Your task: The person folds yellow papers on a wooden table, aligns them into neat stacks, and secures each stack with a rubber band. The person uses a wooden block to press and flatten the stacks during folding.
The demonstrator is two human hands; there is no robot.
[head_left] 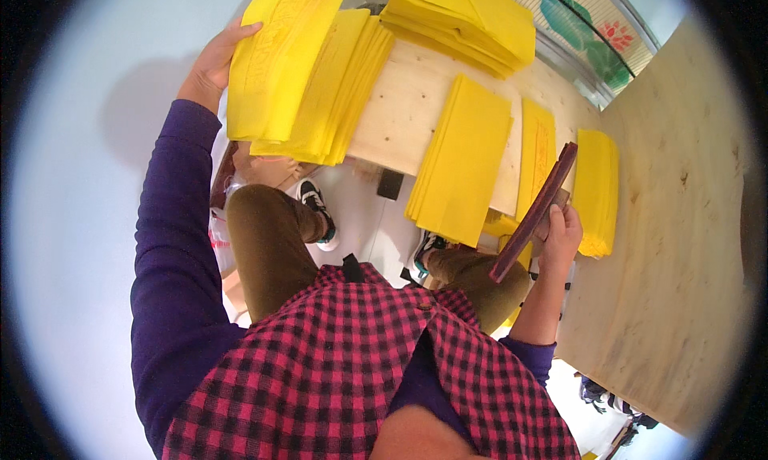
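Observation:
At the upper left, my left hand (216, 60) grips the left edge of a yellow paper sheet (280, 60) marked with faint red print. That sheet lies over a fanned pile of yellow paper (344, 92). My right hand (560, 236) is closed around the wooden handle of a long, narrow, dark red stamp block (534, 212). The block is tilted and held over the right end of the table, in front of a yellow strip with red print (538, 152). Its underside is turned away, so I cannot make it out.
A pale wooden table (404, 100) carries a thick yellow stack (464, 24) at the back, a fanned stack (464, 156) overhanging the front edge, and another stack (598, 192) at right. A plywood panel (680, 220) rises on the right. My legs are under the table edge.

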